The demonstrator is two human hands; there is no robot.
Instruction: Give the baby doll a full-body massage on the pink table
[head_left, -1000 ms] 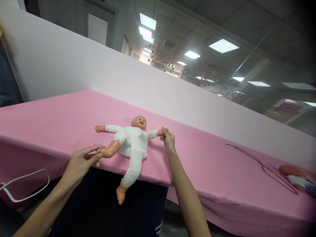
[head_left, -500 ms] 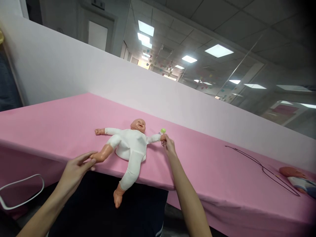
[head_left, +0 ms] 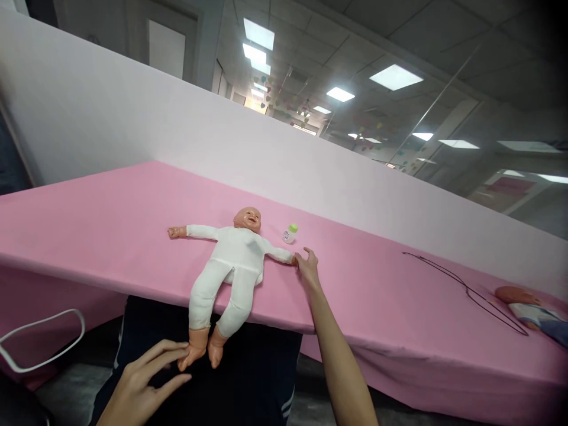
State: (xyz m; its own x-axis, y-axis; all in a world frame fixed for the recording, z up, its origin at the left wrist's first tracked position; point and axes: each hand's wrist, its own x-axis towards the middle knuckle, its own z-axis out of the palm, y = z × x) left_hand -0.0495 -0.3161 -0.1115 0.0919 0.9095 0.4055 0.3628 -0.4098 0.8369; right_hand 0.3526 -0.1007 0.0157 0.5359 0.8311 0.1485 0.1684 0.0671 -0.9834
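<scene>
A baby doll (head_left: 237, 254) in a white body suit lies face up on the pink-covered table (head_left: 355, 278), its legs hanging over the front edge. My left hand (head_left: 146, 378) is beside the doll's foot at the left, thumb and fingers apart around it, the fingertips at or very near the foot. By the doll's small hand at the right is my right hand (head_left: 308, 265), its fingers parted; whether it touches the doll's hand is hard to tell. Just beyond stands a small bottle (head_left: 290, 234) with a green cap.
Farther right lie a thin dark cord (head_left: 457, 278) and a second doll (head_left: 528, 305). A white wall (head_left: 284, 160) with glass above it runs along the back. A white loop-shaped frame (head_left: 82, 325) sticks out at the lower left.
The doll's leg at the left, bent and held by my left hand before, now hangs straight down. My left hand has lowered and opened; my right hand's fingers have loosened from the doll's hand.
</scene>
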